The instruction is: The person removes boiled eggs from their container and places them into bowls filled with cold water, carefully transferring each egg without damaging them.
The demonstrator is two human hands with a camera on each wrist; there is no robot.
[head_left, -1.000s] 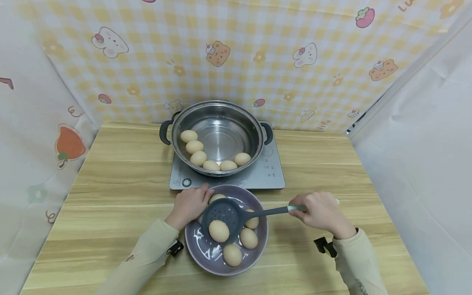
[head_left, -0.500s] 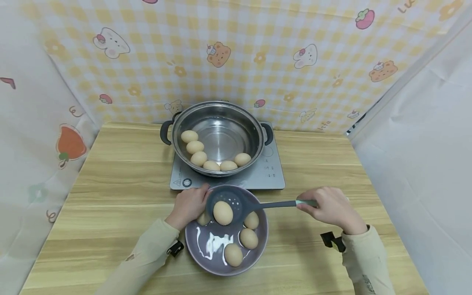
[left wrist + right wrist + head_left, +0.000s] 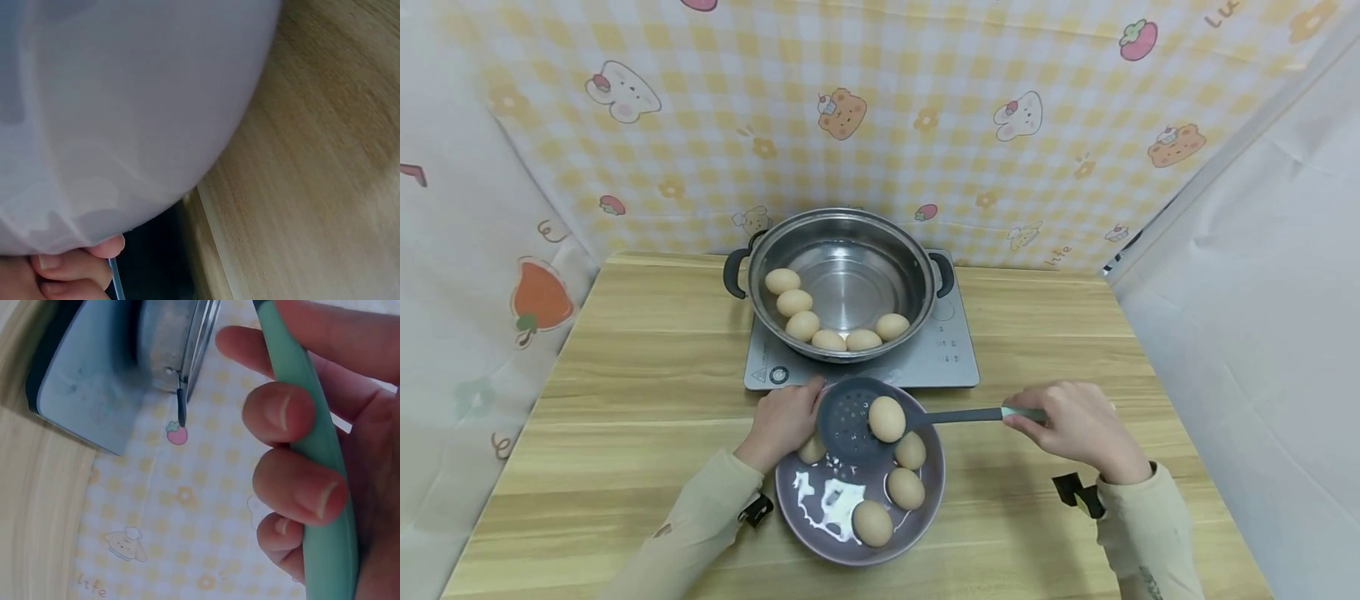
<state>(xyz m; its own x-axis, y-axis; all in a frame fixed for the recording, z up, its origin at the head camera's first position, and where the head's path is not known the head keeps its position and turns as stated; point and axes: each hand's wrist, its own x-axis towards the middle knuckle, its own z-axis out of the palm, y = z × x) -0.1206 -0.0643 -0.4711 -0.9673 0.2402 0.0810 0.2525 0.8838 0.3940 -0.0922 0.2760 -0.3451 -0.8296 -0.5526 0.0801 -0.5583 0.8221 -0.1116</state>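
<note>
My right hand (image 3: pixel 1071 425) grips the green handle (image 3: pixel 319 444) of a dark grey slotted spoon (image 3: pixel 848 417), fingers wrapped round it in the right wrist view. The spoon's head is over the far part of a purple bowl (image 3: pixel 786 508) and carries one egg (image 3: pixel 887 419) at its right side. Several eggs lie in the bowl, among them one egg (image 3: pixel 872 523) at the near side; one at the left is partly hidden by the spoon. My left hand (image 3: pixel 784 421) holds the bowl's far left rim, its curled fingers (image 3: pixel 78 265) under the edge in the left wrist view.
Behind the bowl a steel pot (image 3: pixel 850 283) with black handles stands on a silver induction cooker (image 3: pixel 943 362). Several eggs (image 3: pixel 802 326) lie along its left and near sides. A wooden table (image 3: pixel 647 350) bears everything, with a checked cloth (image 3: pixel 910 83) behind.
The spoon has risen and moved away from me in the bowl, with the egg rolling from its near side to its right side. My right hand has shifted slightly right; the left stays put.
</note>
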